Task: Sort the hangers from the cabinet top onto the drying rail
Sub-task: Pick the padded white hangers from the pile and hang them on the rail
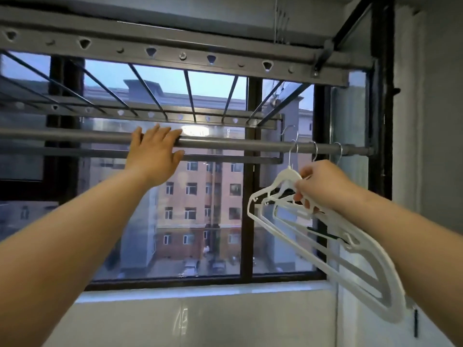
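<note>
A grey drying rail [225, 144] runs across the window at head height. My left hand [155, 154] reaches up to it, fingers straight and laid over the bar. My right hand [323, 186] grips a bunch of white plastic hangers [355, 266] near their necks, low and to the right of the rail's end. The hangers tilt down to the right. Their metal hooks [314, 149] sit over the right end of the rail.
A ceiling drying rack [175, 56] with perforated bars and cross rods hangs above the rail. The black-framed window [246, 196] lies behind, a white sill [200, 294] below it. A wall [431, 146] closes the right side.
</note>
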A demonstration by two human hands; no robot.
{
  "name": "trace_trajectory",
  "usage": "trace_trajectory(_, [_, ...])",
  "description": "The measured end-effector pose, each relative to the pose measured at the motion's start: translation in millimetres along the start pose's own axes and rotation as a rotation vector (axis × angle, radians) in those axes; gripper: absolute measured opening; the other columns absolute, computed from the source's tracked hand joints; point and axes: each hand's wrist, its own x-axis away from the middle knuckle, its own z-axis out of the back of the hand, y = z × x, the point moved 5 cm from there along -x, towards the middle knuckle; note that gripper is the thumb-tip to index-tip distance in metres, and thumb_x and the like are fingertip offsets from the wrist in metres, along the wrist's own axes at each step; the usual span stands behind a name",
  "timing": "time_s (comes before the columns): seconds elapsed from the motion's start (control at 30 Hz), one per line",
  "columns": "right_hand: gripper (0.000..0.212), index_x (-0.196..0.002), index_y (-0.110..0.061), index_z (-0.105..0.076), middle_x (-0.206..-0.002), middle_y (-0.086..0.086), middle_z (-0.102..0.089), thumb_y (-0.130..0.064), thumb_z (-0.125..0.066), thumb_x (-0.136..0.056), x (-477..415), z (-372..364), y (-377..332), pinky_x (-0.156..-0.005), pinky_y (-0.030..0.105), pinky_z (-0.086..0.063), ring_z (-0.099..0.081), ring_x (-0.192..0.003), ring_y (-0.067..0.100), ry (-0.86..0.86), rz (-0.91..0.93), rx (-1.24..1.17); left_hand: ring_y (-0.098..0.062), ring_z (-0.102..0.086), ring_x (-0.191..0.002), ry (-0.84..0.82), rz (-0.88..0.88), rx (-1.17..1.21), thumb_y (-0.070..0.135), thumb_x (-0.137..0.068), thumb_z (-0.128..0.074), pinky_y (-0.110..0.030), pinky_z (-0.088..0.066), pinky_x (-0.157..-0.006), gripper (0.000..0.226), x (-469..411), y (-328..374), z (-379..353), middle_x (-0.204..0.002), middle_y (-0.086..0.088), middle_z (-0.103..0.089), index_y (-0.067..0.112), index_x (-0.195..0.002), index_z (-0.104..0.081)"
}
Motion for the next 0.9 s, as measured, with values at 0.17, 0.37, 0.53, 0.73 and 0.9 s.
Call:
trace_trajectory(0.17, [0.018, -0.095, -0.001, -0.063, -0.081, 0.012, -0.069, -0.009, -0.047, -0.092, -6.8, -13.3, -3.5, -0.073, 0.040, -0.056, -0.062, -0.064, 0.025, -0.012, -0.041, 0.022, -0.032, -0.039, -0.125, 0.067, -0.045, 0.014, 0.039, -0.093, -0.037, -0.046, -0.014, -0.111, 0.045, -9.5, -5.0, -6.6, -0.131, -0.014, -0.050, 0.014, -0.130, -0.043])
trace_trajectory(0.37, [0.019, -0.099, 0.000, -0.062, -0.093, 0.015, -0.070, -0.007, -0.046, -0.092, -11.9, -28.6, -6.0, -0.068, 0.037, -0.053, -0.060, -0.066, 0.026, 0.021, -0.068, 0.070, -0.036, -0.048, -0.114, 0.170, -0.113, 0.079, 0.033, -0.091, -0.045, -0.047, -0.019, -0.108, 0.039, -5.0, -10.1, -9.8, -0.117, -0.018, -0.059, 0.009, -0.122, -0.049])
trace_trajectory(0.53, [0.020, -0.102, 0.002, -0.060, -0.100, 0.020, -0.068, -0.004, -0.044, -0.091, -19.3, -35.9, -4.6, -0.076, 0.040, -0.054, -0.064, -0.080, 0.032, 0.022, -0.113, 0.103, -0.037, -0.052, -0.109, 0.199, -0.118, 0.078, 0.035, -0.090, -0.048, -0.048, -0.023, -0.106, 0.038, -5.9, -13.9, -11.0, -0.110, -0.018, -0.062, 0.009, -0.117, -0.051])
trace_trajectory(0.73, [0.021, -0.101, 0.004, -0.061, -0.100, 0.023, -0.067, -0.003, -0.045, -0.090, -23.3, -38.7, -1.6, -0.080, 0.042, -0.054, -0.065, -0.087, 0.035, 0.056, -0.110, 0.132, -0.040, -0.052, -0.108, 0.234, -0.125, 0.085, 0.032, -0.088, -0.052, -0.049, -0.025, -0.106, 0.037, -4.6, -17.2, -10.0, -0.110, -0.020, -0.062, 0.007, -0.116, -0.054])
trace_trajectory(0.9, [0.024, -0.095, 0.004, -0.063, -0.081, 0.018, -0.066, -0.014, -0.049, -0.090, -24.0, -31.5, -2.8, -0.065, 0.032, -0.051, -0.061, -0.067, 0.027, 0.116, -0.060, 0.176, -0.040, -0.049, -0.113, 0.269, -0.128, 0.094, 0.030, -0.088, -0.053, -0.049, -0.021, -0.108, 0.040, -2.0, -18.9, -9.6, -0.115, -0.021, -0.059, 0.005, -0.119, -0.052])
